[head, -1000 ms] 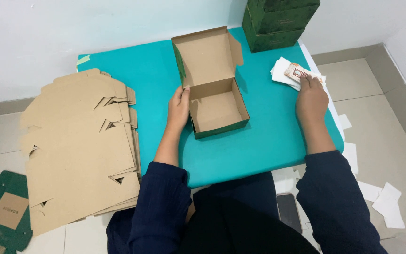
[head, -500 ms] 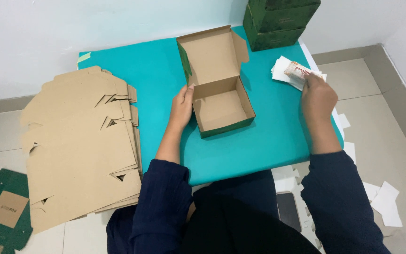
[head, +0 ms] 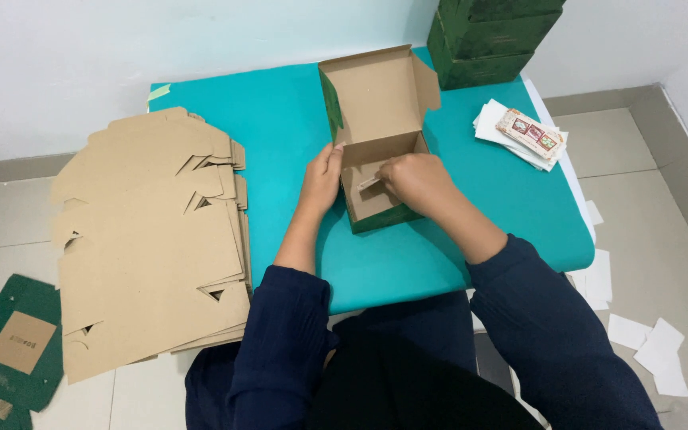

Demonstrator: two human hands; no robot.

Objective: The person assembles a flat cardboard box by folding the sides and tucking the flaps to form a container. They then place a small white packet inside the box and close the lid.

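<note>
Since the earlier frame, right hand (head: 414, 180) had left the card stack (head: 529, 132) and moved into the open cardboard box (head: 378, 159), fingers pinching a small pale slip (head: 369, 183). Left hand (head: 322, 175) lay curled against the box's left wall, steadying it. Box stood mid teal surface (head: 280, 119), lid upright. Flat cardboard blanks (head: 149, 239) lay piled left; green boxes (head: 487, 36) were stacked at the rear; white wall, tiled floor.
</note>
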